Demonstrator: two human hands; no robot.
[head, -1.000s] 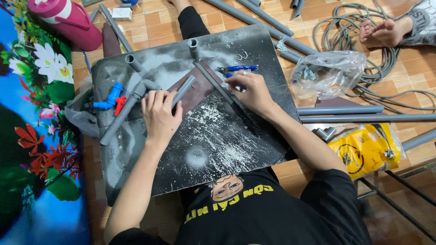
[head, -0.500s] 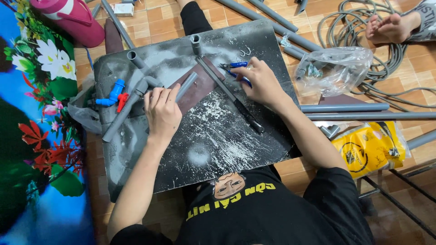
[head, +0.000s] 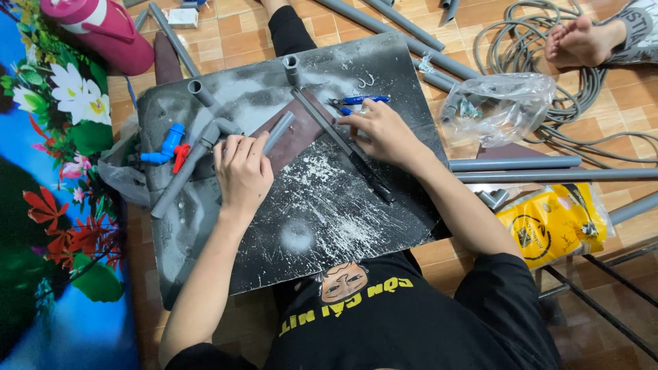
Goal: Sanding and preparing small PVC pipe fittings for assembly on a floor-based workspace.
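Your left hand point(head: 241, 171) lies just left of the frame's middle, its grip closed over the near end of a short grey pipe piece point(head: 279, 131) that slants up and right across a brown sheet point(head: 301, 133). Your right hand point(head: 384, 133), right of centre, rests fingers down on the dark board point(head: 322, 212). Its fingertips touch a long dark strip point(head: 343, 147), and whether that grip is pinched on the strip or only pressing it flat cannot be told.

The short pipe looks like rigid plastic: light, stiff, smooth and likely to roll or slip, so you would do best to wrap it around the middle of its length rather than pinch an end. The strip looks thin and stiff; hold it near its centre so it does not swing.

Outward from your left hand, a longer grey pipe with a tee fitting point(head: 199, 154) runs down and left, with a blue valve point(head: 168, 145) and its red handle beside it. Blue-handled pliers point(head: 356, 101) lie just above your right hand. Farther right are a clear plastic bag point(head: 500, 103), two long grey pipes point(head: 521, 169), a yellow bag point(head: 555, 223) and a coiled cable point(head: 541, 48) at upper right. A pink bottle point(head: 99, 31) sits at upper left.
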